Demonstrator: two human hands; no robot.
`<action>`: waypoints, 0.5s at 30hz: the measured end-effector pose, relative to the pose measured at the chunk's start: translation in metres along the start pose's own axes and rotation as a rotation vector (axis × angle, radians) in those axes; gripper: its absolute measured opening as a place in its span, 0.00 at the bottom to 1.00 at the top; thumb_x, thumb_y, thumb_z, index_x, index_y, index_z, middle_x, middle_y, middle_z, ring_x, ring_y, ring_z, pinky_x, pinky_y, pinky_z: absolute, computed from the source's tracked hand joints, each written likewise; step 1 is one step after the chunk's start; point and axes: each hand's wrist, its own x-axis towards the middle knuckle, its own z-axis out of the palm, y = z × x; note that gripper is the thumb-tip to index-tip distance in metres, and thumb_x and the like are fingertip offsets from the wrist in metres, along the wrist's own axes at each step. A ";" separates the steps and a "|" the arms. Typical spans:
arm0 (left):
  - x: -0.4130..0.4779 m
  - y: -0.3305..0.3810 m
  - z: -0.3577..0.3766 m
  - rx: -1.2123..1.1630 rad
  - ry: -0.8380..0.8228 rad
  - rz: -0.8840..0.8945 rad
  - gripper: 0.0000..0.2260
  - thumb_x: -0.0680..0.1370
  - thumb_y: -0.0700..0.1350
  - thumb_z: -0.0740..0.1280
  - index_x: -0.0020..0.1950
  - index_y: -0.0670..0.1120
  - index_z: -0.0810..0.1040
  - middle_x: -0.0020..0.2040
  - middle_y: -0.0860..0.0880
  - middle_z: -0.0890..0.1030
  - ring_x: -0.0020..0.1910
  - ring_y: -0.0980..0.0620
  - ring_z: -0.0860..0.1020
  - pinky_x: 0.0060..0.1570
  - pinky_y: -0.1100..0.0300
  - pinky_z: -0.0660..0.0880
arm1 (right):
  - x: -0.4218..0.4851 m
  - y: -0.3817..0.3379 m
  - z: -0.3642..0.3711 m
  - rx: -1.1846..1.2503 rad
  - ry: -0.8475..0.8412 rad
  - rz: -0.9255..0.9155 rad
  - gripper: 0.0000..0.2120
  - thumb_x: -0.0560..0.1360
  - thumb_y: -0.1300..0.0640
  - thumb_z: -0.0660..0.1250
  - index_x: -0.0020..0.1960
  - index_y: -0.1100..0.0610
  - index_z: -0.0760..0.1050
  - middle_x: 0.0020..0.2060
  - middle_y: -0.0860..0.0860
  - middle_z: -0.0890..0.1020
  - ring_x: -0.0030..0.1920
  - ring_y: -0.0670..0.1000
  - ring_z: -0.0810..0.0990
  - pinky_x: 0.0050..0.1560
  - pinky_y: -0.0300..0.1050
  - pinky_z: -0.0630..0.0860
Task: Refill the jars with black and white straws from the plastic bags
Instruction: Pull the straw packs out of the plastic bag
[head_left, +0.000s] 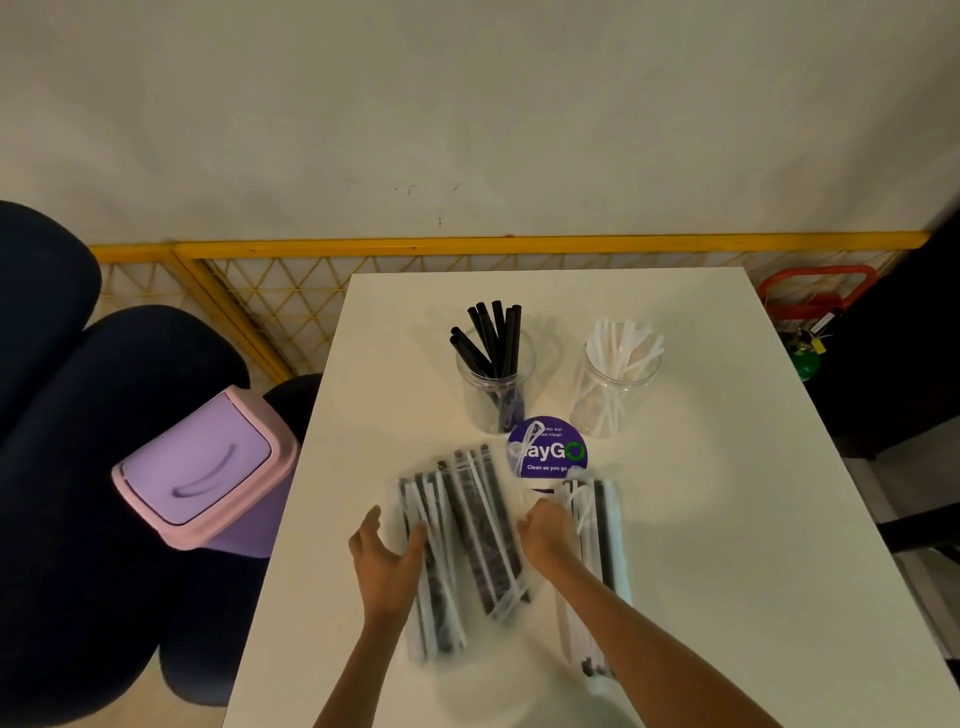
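Up close on the white desk (701, 467), three clear plastic bags of mixed black and white straws lie flat near the front edge, their long axes running roughly front to back. The left bag (434, 566) leans a little, its far end toward the left; the middle bag (485, 530) tilts the same way, far end left and near end right, and it overlaps the left bag along one side; the right bag (595, 566) lies almost straight, its far end just touching a round purple sticker (548, 449). The left hand (387, 564) rests at the left bag's left side, fingers (415, 535) spread apart, with the fingertips on the plastic and nothing clamped. The right hand (545, 530) sits between the middle and right bags, knuckles up; its fingers are curled down against the right bag's edge, but motion blur hides whether they pinch the plastic, so I cannot tell. Farther back stand two clear jars, well apart from the bags. The left jar (496, 387) holds black straws (493, 338) that stand upright and fan slightly left. The right jar (615, 389) holds white straws (623, 345) that fan out to the right. Beside the desk on the left, a purple bin (202, 467) with a pink rim sits tilted on dark blue seats (78, 415).
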 end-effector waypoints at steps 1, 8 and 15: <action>0.001 0.001 0.001 0.012 0.027 0.028 0.26 0.74 0.43 0.70 0.69 0.42 0.65 0.66 0.40 0.66 0.65 0.41 0.68 0.65 0.46 0.67 | 0.001 0.000 0.002 0.007 -0.009 0.004 0.11 0.78 0.58 0.61 0.57 0.63 0.74 0.54 0.57 0.79 0.55 0.54 0.78 0.49 0.41 0.74; -0.002 0.001 0.012 0.166 -0.032 0.105 0.20 0.75 0.37 0.67 0.66 0.40 0.70 0.64 0.41 0.70 0.62 0.43 0.71 0.62 0.54 0.68 | -0.001 -0.002 0.008 -0.039 0.022 -0.072 0.09 0.77 0.58 0.62 0.53 0.62 0.75 0.54 0.57 0.76 0.55 0.54 0.76 0.53 0.43 0.75; -0.005 0.002 0.018 0.225 -0.058 0.124 0.17 0.76 0.37 0.65 0.65 0.39 0.73 0.63 0.39 0.71 0.62 0.41 0.71 0.64 0.52 0.68 | -0.010 -0.011 -0.019 0.137 -0.047 -0.209 0.14 0.71 0.56 0.68 0.31 0.51 0.64 0.30 0.46 0.72 0.37 0.48 0.73 0.34 0.38 0.68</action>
